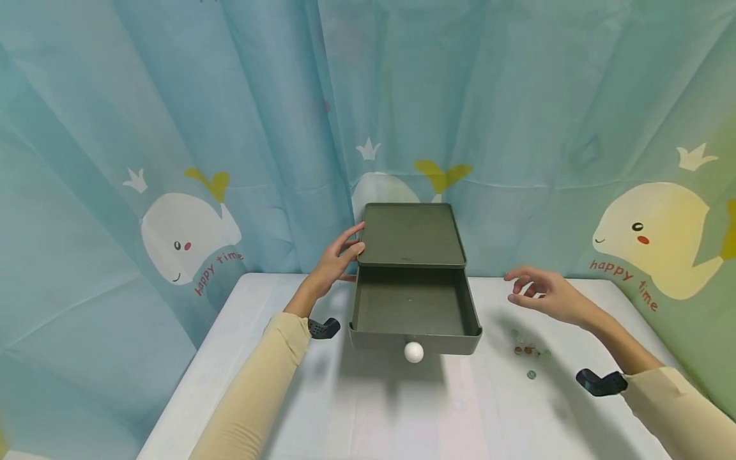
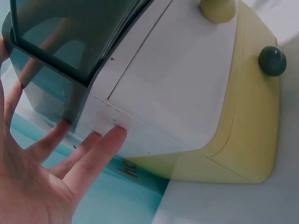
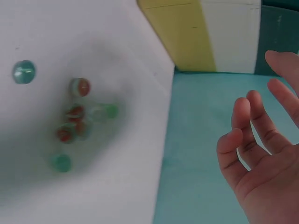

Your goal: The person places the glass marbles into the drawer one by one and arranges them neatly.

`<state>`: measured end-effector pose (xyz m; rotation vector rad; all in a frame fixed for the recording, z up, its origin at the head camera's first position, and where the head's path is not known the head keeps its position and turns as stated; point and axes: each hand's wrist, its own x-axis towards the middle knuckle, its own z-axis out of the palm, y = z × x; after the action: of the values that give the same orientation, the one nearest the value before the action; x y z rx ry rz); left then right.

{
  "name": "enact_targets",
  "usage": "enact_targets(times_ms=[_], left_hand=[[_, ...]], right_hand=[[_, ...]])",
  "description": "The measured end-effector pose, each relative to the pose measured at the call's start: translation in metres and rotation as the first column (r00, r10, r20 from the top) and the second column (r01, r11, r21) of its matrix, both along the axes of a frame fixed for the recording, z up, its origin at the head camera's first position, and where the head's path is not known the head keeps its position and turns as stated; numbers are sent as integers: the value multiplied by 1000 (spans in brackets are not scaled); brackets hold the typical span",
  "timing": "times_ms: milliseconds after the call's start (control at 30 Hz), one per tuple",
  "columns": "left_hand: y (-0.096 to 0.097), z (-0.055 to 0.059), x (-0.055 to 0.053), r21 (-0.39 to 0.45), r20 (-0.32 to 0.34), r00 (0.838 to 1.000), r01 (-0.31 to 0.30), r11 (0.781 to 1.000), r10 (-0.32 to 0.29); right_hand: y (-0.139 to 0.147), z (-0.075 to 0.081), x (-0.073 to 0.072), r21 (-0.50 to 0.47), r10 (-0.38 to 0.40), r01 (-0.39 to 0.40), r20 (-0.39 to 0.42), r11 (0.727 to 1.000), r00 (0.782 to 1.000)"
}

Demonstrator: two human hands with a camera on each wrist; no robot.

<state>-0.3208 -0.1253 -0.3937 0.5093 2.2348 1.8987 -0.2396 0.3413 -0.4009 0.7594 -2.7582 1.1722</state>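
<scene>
Step, by my reading: cabinet [image 1: 411, 236] steadied, top drawer [image 1: 379, 340] out, marbles [image 1: 529, 350] to be gathered.
Left hand [image 1: 339, 255]: fingers spread against cabinet's left side, gripping nothing.
Right hand [image 1: 546, 294]: fingers loosely curled, nothing visibly held; I judge it must come nearer and lower to pinch.
Cabinet: far middle of desk [image 1: 460, 415]; 3 tiers, dark green, white, yellow; white knob [image 1: 414, 352].
Marbles: glassy, red-and-white and green, loosely grouped right of drawer.
</scene>
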Motion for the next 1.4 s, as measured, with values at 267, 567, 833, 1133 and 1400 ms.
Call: enact_targets(times_ms=[267, 567, 833, 1133, 1400], left_hand=[[0, 0, 0, 8, 4, 1000, -2, 1000, 2], [1, 0, 0, 1, 2, 1000, -3, 1000, 3], [1, 1, 0, -6, -3, 1000, 6, 1000, -7], [0, 1, 0, -5, 6, 1000, -6, 1000, 6], [1, -1, -2, -5, 6, 1000, -13, 1000, 13]], right_hand=[[9, -28, 1, 45, -26, 22, 84, 999, 996], [22, -45, 1, 40, -39, 30, 240, 999, 970], [31, -61, -1, 45, -75, 64, 304, 997, 950], [32, -72, 0, 56, -42, 27, 285, 998, 958], [27, -79, 0, 100, -58, 33, 259, 994, 964]])
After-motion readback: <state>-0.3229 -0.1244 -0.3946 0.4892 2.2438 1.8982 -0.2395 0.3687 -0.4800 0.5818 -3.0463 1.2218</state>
